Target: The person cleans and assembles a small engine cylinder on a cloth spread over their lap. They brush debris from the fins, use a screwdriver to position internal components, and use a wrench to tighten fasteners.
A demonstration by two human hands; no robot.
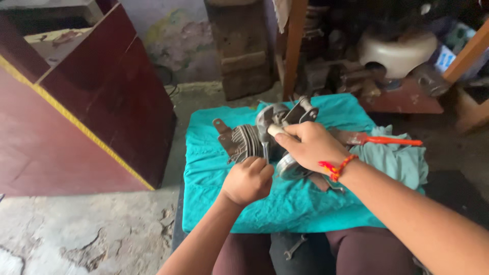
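Observation:
A grey metal engine part [243, 141] with cooling fins lies on a teal cloth [285, 203] spread over a low stand in front of me. My right hand [308, 145] rests on top of the part, pressing it down, with a red-orange thread band on the wrist. My left hand [248, 180] is closed around a slim metal wrench [266, 150] whose shaft points up into the part beside the fins. A round metal flange [287, 168] shows under my right hand.
An orange-handled tool [379, 139] lies on the cloth at right, next to bunched teal fabric [395, 158]. A spanner [294, 246] lies below the cloth near my knees. A dark red cabinet [102, 102] stands left; cluttered shelves with a white tank [397, 51] are behind.

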